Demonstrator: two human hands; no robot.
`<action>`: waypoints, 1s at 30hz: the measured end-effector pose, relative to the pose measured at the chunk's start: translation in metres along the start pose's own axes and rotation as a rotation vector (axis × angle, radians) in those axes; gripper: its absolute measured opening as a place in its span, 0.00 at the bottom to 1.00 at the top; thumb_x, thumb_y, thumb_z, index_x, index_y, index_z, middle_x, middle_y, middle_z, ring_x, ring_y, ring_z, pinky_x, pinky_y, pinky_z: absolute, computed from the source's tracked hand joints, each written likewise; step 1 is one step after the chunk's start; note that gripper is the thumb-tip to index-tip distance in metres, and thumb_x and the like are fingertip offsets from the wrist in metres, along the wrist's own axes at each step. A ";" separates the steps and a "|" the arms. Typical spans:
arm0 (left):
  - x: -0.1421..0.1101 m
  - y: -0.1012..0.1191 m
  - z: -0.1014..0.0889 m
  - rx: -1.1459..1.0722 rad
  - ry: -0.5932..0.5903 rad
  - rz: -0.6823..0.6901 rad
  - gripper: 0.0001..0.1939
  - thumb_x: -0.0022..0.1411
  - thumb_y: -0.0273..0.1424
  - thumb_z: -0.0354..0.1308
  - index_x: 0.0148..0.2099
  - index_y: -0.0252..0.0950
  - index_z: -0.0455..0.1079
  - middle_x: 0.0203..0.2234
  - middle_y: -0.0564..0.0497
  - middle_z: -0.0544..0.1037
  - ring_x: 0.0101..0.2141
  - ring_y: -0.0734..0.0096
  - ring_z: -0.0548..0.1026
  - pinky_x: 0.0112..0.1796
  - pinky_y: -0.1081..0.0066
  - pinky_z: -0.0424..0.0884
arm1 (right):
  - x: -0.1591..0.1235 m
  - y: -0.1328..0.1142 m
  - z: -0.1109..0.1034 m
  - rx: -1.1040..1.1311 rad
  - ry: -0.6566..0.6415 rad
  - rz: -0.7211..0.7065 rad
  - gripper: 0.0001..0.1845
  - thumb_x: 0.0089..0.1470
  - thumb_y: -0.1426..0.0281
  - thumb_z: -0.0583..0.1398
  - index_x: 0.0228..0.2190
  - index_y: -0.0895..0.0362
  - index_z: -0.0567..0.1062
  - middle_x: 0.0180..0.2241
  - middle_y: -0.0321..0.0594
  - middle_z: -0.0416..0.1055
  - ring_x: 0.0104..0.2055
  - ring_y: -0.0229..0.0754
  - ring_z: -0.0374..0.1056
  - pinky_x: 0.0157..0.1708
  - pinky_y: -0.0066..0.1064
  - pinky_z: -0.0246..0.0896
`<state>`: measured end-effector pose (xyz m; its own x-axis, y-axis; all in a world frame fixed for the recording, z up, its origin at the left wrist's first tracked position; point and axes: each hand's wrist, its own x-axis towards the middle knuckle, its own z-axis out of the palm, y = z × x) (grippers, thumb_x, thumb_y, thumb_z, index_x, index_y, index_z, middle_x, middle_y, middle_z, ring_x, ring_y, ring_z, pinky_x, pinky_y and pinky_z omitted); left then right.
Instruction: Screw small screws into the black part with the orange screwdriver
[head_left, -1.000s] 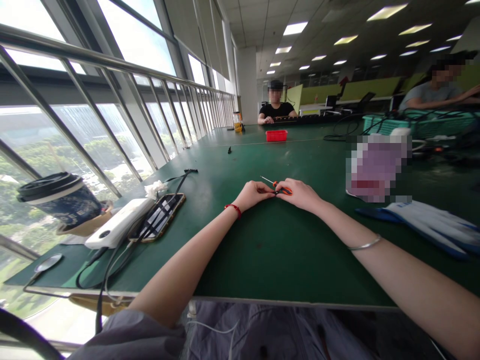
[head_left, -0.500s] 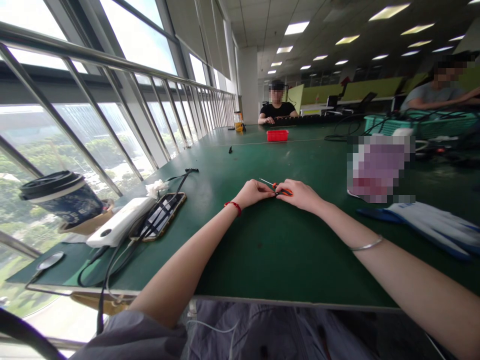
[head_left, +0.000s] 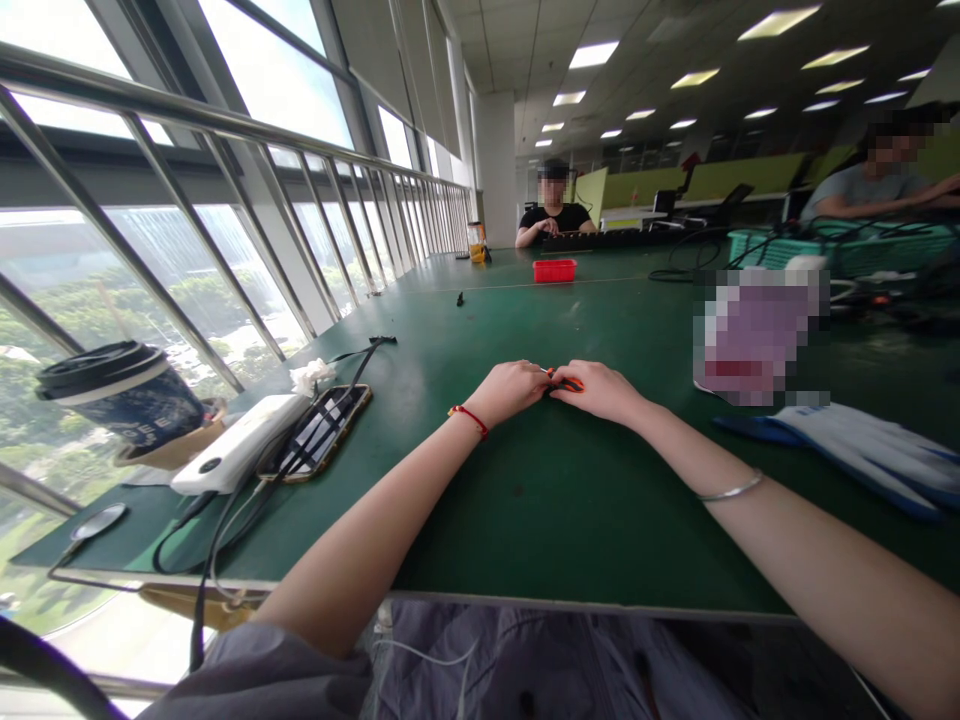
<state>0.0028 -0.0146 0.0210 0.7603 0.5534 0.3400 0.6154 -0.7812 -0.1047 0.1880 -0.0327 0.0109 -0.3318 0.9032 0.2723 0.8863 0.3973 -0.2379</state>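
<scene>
My right hand point(head_left: 596, 388) is closed around the orange-and-black handle of a screwdriver point(head_left: 573, 384), low over the green table. My left hand point(head_left: 510, 388) meets it from the left, fingers bent together at the front of the handle. Those fingers cover most of the thin metal shaft. Whether the left fingers also pinch some small part cannot be seen. A red cord bracelet circles the left wrist, a silver bangle the right forearm.
To the left are a lidded cup point(head_left: 124, 395), a white power bank point(head_left: 240, 445) and a phone point(head_left: 326, 432) with cables. White-and-blue gloves point(head_left: 862, 450) lie right. A red tray point(head_left: 555, 271) and teal basket point(head_left: 877, 252) stand farther back. Two people sit beyond.
My left hand has turned and shifted slightly right, over the screwdriver's shaft, which stuck out in view before. My right hand has barely moved. The person opposite has lifted a hand.
</scene>
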 end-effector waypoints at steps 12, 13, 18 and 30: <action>-0.002 0.000 0.000 0.196 0.023 0.056 0.12 0.65 0.28 0.47 0.43 0.32 0.72 0.36 0.45 0.76 0.37 0.68 0.71 0.35 0.72 0.65 | -0.001 -0.003 0.000 0.000 0.002 0.029 0.15 0.53 0.59 0.56 0.40 0.49 0.76 0.40 0.38 0.73 0.40 0.45 0.69 0.32 0.31 0.58; -0.002 0.000 0.000 0.203 0.035 0.054 0.12 0.66 0.28 0.47 0.43 0.32 0.71 0.36 0.45 0.76 0.37 0.68 0.71 0.35 0.72 0.65 | -0.001 -0.003 0.000 0.017 0.011 0.029 0.14 0.52 0.59 0.57 0.39 0.49 0.76 0.40 0.38 0.73 0.40 0.45 0.69 0.32 0.31 0.59; -0.003 0.000 -0.001 0.230 0.074 0.055 0.11 0.66 0.28 0.48 0.42 0.33 0.71 0.34 0.46 0.76 0.37 0.68 0.71 0.35 0.71 0.64 | 0.002 0.003 0.004 0.184 0.090 0.048 0.12 0.51 0.59 0.57 0.34 0.51 0.76 0.40 0.38 0.74 0.40 0.43 0.69 0.37 0.32 0.61; -0.002 0.003 -0.003 0.193 0.148 -0.006 0.11 0.65 0.30 0.49 0.44 0.36 0.72 0.36 0.47 0.77 0.39 0.67 0.71 0.36 0.69 0.62 | 0.006 0.004 0.006 0.491 0.168 0.011 0.08 0.49 0.67 0.58 0.30 0.56 0.75 0.35 0.38 0.76 0.37 0.42 0.70 0.43 0.34 0.61</action>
<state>0.0021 -0.0191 0.0227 0.7267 0.4985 0.4726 0.6589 -0.7004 -0.2744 0.1879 -0.0245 0.0057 -0.2313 0.8852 0.4035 0.6197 0.4538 -0.6403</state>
